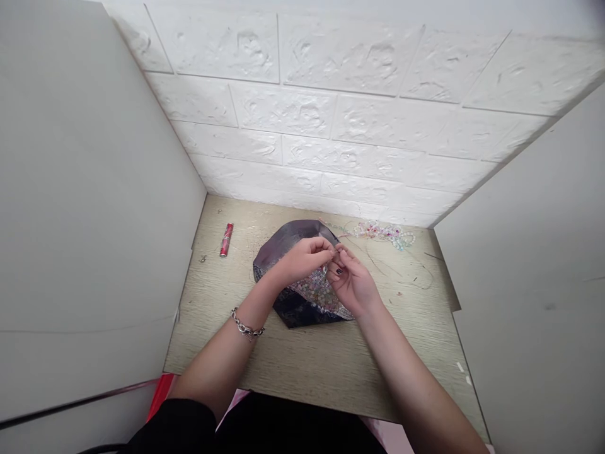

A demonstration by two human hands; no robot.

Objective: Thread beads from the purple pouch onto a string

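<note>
Beads point(316, 294), a pale, mixed-colour heap, lie on the dark bag point(293, 236) in the middle of the table point(302, 362), right below the hands. From the head view, I see the left hand point(306, 260) reaching over the bag and the right hand point(352, 284) coming in at its right edge, palm turned up. Their fingertips meet just above the beads, thumbs and forefingers drawn close; whatever is between them is too small for me to make out, so I cannot tell what either grips. Dark polish shows on one right-hand nail. A chain bracelet point(246, 325) circles the left wrist.

Beyond the right hand, near the white brick wall point(307, 151), lies a tangle of strung beads point(380, 232), with thin thread point(428, 277) curling across the wood. Well to the left of the bag stands or lies a red tube point(227, 240).
</note>
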